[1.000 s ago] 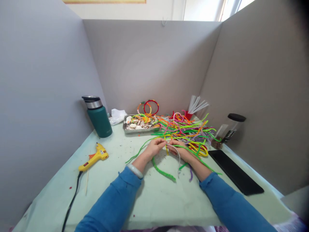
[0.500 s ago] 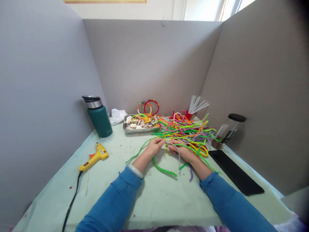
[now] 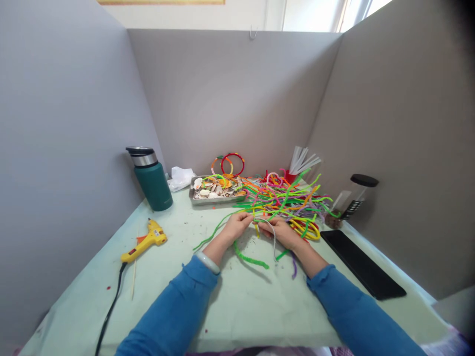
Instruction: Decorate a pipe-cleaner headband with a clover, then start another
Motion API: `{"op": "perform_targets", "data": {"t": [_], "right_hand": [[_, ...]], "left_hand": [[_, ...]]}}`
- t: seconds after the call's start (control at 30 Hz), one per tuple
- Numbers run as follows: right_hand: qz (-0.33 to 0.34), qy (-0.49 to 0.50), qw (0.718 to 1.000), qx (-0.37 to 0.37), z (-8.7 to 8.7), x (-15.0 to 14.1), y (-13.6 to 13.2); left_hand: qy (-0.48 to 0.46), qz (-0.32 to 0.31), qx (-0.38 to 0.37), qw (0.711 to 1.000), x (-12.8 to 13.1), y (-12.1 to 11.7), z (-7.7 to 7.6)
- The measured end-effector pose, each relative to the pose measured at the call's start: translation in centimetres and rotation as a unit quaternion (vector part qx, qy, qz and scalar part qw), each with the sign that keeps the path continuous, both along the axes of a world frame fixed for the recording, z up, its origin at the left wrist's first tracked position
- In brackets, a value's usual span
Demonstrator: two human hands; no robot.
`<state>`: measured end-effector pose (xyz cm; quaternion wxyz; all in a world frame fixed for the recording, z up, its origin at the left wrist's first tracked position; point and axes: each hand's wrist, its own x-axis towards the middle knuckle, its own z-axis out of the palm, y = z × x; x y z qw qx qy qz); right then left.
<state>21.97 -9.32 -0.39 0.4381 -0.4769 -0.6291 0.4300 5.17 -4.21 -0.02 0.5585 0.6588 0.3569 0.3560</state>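
Observation:
My left hand (image 3: 239,226) pinches a thin white curved band (image 3: 274,237) near its top, fingertips almost meeting those of my right hand. The band's bare part arcs down to the right. From under my left hand hangs a fuzzy green curved length (image 3: 250,258), apparently the wrapped part of the same band; my fingers hide the join. My right hand (image 3: 279,231) has its fingers closed on a green pipe cleaner (image 3: 286,195), whose loose end points up and away over the pile. Short green (image 3: 282,255) and purple (image 3: 294,267) pieces lie by my right wrist.
A heap of colourful pipe cleaners (image 3: 274,198), a metal tray (image 3: 217,200) of shells and two wrapped rings (image 3: 233,154) are behind my hands. Left are a yellow glue gun (image 3: 144,244) and a green bottle (image 3: 153,185); right, a black slab (image 3: 361,264) and a clear jar (image 3: 352,200).
The green pipe cleaner's loose end has swung from along my right forearm up over the heap. The green hanging length has shifted slightly up and left; both hands stay nearly in place.

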Motion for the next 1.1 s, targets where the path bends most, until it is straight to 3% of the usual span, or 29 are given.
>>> {"op": "perform_targets", "data": {"t": [0.43,1.1], "right_hand": [[-0.024,0.021,0.999,0.016,-0.29,-0.26,0.23],[-0.025,0.015,0.999,0.024,-0.15,-0.13,0.21]], "left_hand": [[-0.003,0.003,-0.003,1.0,0.08,0.44,-0.7],[0.025,0.023,0.044,0.998,0.19,0.48,-0.44]]}}
